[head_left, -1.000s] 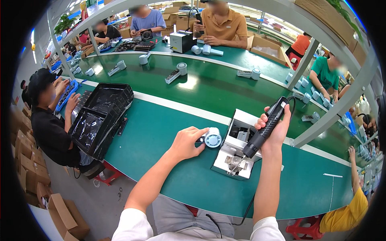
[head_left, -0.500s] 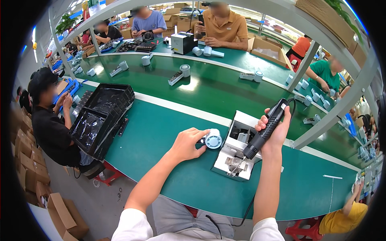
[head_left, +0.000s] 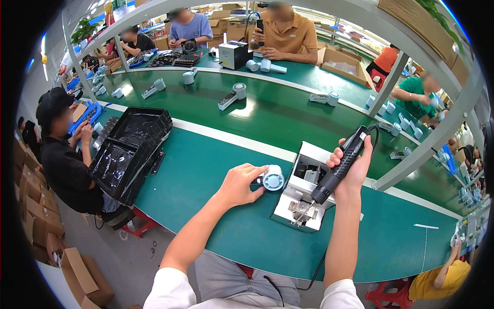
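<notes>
Your desk (head_left: 206,149): green top, glossy. On it, left to right: black divided tray (head_left: 150,144); small black piece (head_left: 157,162) just beside it; pale-blue round-headed part (head_left: 273,180); open white metal box (head_left: 296,196), close to that part. White strip (head_left: 231,138) borders your desk's far side.

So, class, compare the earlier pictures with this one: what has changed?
The light-blue round-headed units on the green conveyor belt have drifted right. The worker in yellow has drawn back an outstretched arm. Unchanged: the left hand at another light-blue unit, the right hand's grip on the black electric screwdriver.
</notes>
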`<state>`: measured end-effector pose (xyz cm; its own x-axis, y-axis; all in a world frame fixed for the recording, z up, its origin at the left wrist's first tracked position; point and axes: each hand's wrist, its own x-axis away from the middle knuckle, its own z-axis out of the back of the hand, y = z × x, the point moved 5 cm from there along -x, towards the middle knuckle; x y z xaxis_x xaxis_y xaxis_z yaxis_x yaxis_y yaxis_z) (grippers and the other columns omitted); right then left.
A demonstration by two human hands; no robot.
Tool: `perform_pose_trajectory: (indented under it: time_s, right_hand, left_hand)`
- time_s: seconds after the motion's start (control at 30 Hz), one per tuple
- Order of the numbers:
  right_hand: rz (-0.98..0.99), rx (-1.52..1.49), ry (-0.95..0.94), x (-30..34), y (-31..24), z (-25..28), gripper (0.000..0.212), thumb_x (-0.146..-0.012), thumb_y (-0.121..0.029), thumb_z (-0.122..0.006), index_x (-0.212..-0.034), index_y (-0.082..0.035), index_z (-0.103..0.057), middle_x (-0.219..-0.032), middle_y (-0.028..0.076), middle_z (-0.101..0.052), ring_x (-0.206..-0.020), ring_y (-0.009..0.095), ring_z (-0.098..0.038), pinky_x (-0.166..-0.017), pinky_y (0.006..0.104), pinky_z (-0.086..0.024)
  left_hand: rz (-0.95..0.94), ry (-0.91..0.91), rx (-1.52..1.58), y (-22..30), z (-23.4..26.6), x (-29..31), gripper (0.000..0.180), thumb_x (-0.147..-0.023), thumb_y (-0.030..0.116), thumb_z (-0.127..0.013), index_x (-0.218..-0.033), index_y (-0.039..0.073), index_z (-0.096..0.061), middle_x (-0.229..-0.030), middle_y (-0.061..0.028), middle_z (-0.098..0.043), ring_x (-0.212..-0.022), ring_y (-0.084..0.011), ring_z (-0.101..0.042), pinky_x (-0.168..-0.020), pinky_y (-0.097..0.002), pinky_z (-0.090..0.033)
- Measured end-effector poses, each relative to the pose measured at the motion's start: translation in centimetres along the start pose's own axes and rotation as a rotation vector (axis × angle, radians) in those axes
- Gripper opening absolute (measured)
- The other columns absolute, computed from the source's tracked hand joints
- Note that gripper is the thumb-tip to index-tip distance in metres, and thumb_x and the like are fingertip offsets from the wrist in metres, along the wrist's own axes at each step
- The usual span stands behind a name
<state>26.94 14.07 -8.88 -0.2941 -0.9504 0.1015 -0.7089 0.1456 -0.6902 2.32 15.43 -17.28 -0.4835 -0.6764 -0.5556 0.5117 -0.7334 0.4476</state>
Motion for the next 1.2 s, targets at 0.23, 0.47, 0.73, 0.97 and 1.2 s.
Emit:
perform_pose_trajectory:
  time_s: [0.23, 0.47, 0.73, 0.97, 1.2]
  right_hand:
    - [0.013, -0.007, 0.016, 0.1, -0.1, -0.2, 0.059, -0.094, -0.062, -0.049, -0.093, -0.003, -0.054, -0.061, 0.003, -0.047, -0.050, 0.013, -0.046, -0.047, 0.0271, -0.040]
    - [-0.017, -0.007, -0.002, -0.1, 0.0, 0.2, 0.061, -0.094, -0.064, -0.043, -0.092, -0.004, -0.052, -0.060, 0.005, -0.048, -0.050, 0.016, -0.048, -0.049, 0.0308, -0.042]
    - [-0.020, -0.010, 0.021, -0.1, 0.1, 0.0, 0.060, -0.094, -0.064, -0.045, -0.091, -0.005, -0.053, -0.060, 0.005, -0.048, -0.050, 0.015, -0.048, -0.049, 0.0298, -0.042]
    - [-0.024, -0.028, 0.024, -0.2, -0.2, 0.0, 0.061, -0.093, -0.066, -0.045, -0.091, -0.006, -0.053, -0.059, 0.005, -0.047, -0.049, 0.016, -0.047, -0.048, 0.0296, -0.041]
    - [-0.037, -0.018, 0.072, 0.0, -0.3, -0.3, 0.062, -0.094, -0.067, -0.043, -0.090, -0.006, -0.052, -0.057, 0.005, -0.046, -0.047, 0.016, -0.046, -0.047, 0.0307, -0.040]
  left_hand:
    - [0.021, -0.005, 0.024, 0.4, 0.6, -0.4, 0.055, -0.062, 0.012, -0.074, -0.116, 0.005, -0.066, -0.088, -0.0104, -0.070, -0.081, -0.0272, -0.066, -0.071, -0.0381, -0.054]
    - [0.066, 0.176, 0.066, -0.5, 0.3, 0.2, 0.031, -0.075, 0.014, -0.075, -0.103, 0.002, -0.067, -0.087, -0.0131, -0.069, -0.079, -0.0303, -0.066, -0.072, -0.0385, -0.054]
    - [0.110, 0.327, 0.129, -1.4, 0.7, 0.4, 0.010, -0.083, 0.005, -0.069, -0.078, 0.002, -0.062, -0.077, -0.0115, -0.067, -0.071, -0.0286, -0.065, -0.061, -0.0383, -0.050]
    - [0.160, 0.405, 0.100, -2.2, 1.6, -0.7, 0.008, -0.081, 0.004, -0.068, -0.088, 0.000, -0.067, -0.086, -0.0142, -0.070, -0.080, -0.0296, -0.069, -0.072, -0.0370, -0.054]
    - [0.481, 0.236, 0.020, -12.9, 1.9, -8.7, 0.044, -0.078, 0.016, -0.074, -0.114, -0.003, -0.059, -0.104, -0.0195, -0.069, -0.100, -0.0323, -0.067, -0.090, -0.0401, -0.052]
